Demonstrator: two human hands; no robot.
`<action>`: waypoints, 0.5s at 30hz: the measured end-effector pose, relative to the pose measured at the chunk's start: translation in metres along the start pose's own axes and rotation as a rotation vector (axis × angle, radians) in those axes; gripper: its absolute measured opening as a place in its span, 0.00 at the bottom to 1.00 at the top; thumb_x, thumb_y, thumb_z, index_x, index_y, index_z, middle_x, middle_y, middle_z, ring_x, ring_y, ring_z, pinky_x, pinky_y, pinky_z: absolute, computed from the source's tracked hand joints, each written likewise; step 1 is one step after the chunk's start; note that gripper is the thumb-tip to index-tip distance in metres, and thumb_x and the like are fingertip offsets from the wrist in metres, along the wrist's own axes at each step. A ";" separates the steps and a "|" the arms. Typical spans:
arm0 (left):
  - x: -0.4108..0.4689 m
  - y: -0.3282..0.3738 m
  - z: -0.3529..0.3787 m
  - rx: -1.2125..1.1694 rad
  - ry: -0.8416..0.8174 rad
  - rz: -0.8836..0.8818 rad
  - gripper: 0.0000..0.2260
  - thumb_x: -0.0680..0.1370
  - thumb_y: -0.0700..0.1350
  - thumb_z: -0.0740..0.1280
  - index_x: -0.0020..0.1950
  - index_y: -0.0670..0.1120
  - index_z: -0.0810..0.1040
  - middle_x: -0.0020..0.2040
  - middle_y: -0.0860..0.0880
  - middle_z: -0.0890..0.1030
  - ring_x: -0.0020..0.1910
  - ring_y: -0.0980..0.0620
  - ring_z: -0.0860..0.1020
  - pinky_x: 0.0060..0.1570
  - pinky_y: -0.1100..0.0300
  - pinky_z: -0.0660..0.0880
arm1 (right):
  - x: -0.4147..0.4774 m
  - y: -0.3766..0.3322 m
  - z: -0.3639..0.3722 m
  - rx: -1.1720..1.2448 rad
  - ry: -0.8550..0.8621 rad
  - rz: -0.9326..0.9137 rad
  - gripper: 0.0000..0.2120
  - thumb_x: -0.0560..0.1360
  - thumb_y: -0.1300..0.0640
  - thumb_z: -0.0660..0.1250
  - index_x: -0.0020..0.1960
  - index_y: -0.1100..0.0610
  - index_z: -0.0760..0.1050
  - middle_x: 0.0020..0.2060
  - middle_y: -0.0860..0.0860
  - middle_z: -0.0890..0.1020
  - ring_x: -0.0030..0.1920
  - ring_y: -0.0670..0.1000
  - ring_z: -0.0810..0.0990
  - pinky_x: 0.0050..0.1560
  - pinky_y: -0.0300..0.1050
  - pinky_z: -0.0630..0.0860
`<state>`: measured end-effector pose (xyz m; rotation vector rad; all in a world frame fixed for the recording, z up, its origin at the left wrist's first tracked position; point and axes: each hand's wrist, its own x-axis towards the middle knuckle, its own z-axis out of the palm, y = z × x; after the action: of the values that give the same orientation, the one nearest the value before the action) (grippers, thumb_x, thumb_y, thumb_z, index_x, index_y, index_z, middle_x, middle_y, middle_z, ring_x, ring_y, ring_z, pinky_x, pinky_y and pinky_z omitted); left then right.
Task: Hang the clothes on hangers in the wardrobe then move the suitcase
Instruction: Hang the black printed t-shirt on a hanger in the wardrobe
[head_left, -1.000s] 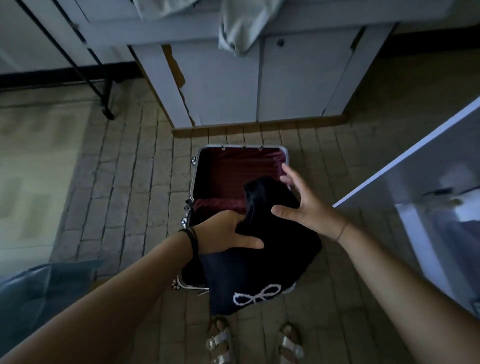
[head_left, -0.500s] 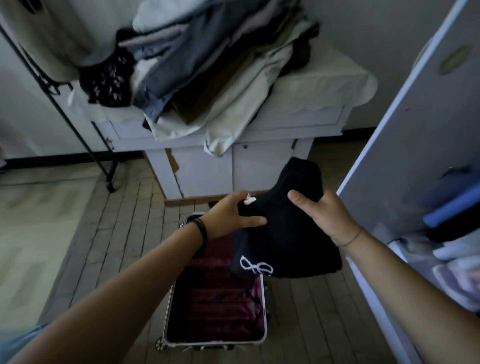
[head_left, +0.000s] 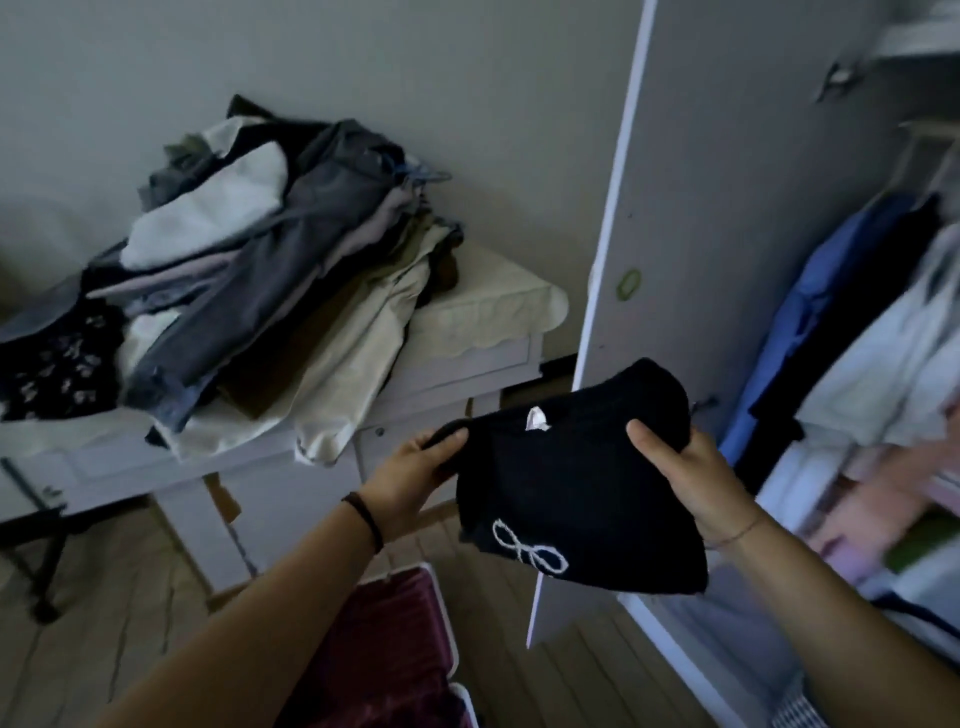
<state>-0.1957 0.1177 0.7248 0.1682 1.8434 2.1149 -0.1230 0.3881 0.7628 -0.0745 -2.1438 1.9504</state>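
Fingers (head_left: 652, 442) of both hands were curled round the folded black top (head_left: 571, 499), left hand (head_left: 410, 475) and right hand (head_left: 691, 480) gripping its upper corners. It hung crosswise between them above the suitcase (head_left: 395, 644). The open wardrobe (head_left: 727, 208) lay to its right (right hand nearer).

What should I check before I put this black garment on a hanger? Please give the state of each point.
1. Grip on the black garment: ok, the left hand and the right hand hold its upper edge.
2. Garment unfolded: not ok, it is folded.
3. Hanger in a hand: not ok, none held.
4. Wardrobe door open: ok.
5. Free hanger inside: cannot tell, the interior is blurred.
6. Suitcase empty: cannot tell, only part shows.
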 end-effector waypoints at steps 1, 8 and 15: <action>0.006 0.012 0.010 -0.021 -0.031 0.025 0.11 0.78 0.45 0.63 0.57 0.42 0.80 0.53 0.44 0.83 0.53 0.46 0.80 0.53 0.56 0.77 | -0.003 0.001 -0.008 -0.029 0.039 0.015 0.07 0.72 0.48 0.68 0.49 0.48 0.78 0.48 0.46 0.83 0.49 0.45 0.82 0.48 0.36 0.77; 0.035 0.062 0.099 -0.084 -0.200 0.072 0.13 0.80 0.48 0.62 0.60 0.42 0.77 0.55 0.41 0.82 0.50 0.45 0.82 0.44 0.56 0.80 | -0.027 -0.022 -0.046 -0.024 0.377 -0.005 0.07 0.76 0.52 0.65 0.51 0.54 0.79 0.47 0.47 0.83 0.47 0.44 0.81 0.44 0.30 0.77; 0.051 0.089 0.186 -0.048 -0.364 0.112 0.14 0.78 0.49 0.65 0.60 0.42 0.76 0.54 0.39 0.82 0.54 0.41 0.80 0.58 0.46 0.76 | -0.046 -0.072 -0.094 -0.067 0.658 -0.166 0.06 0.78 0.54 0.64 0.49 0.52 0.79 0.44 0.44 0.83 0.44 0.40 0.82 0.47 0.32 0.78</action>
<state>-0.2023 0.2990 0.8343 0.6139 1.6002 2.0334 -0.0498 0.4625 0.8342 -0.4637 -1.7083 1.4821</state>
